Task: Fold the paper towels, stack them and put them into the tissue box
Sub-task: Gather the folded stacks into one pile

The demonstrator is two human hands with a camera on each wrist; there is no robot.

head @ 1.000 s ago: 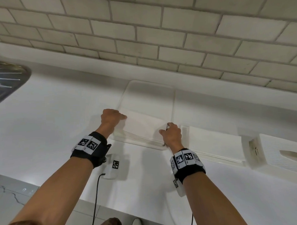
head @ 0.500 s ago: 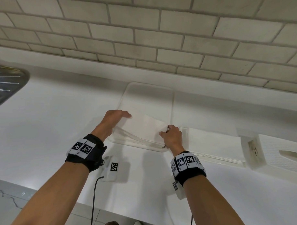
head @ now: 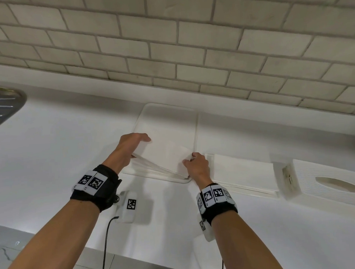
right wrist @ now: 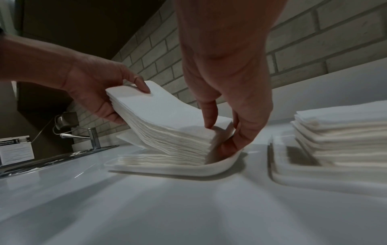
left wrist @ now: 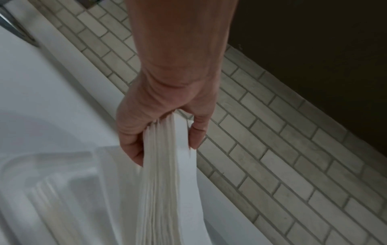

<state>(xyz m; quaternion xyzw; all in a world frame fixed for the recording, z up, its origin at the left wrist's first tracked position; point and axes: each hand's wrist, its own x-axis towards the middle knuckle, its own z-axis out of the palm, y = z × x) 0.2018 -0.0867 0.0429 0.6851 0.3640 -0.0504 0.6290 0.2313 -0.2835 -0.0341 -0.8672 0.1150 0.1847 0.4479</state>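
At the far left of the counter (head: 52, 158) there is only the edge of a metal sink (head: 2, 108). Next comes the left hand (head: 130, 145): its thumb is on top and its fingers are curled under the left end of a thick bundle of folded paper towels (head: 167, 154), so this end is raised and the bundle bends. The bundle is partly out of the shallow white tray (head: 167, 112), and a few sheets remain flat below it.

The right hand (head: 197, 167) holds the other end, which is low at the tray corner; its fingers (right wrist: 240, 137) reach down the side and under the edge, and one finger presses on top.

To do this step well, I think both hands should take the same layer, lift the right end to the same height, and squeeze lightly so that no sheet slides out.

Further right, a second pile of towels (head: 244, 174) lies on another tray. At the far right stands the white tissue box (head: 325, 181) with its oval slot on top.

The black wristbands have square coded markers. A sign near the tap in the right wrist view is too blurred to read.
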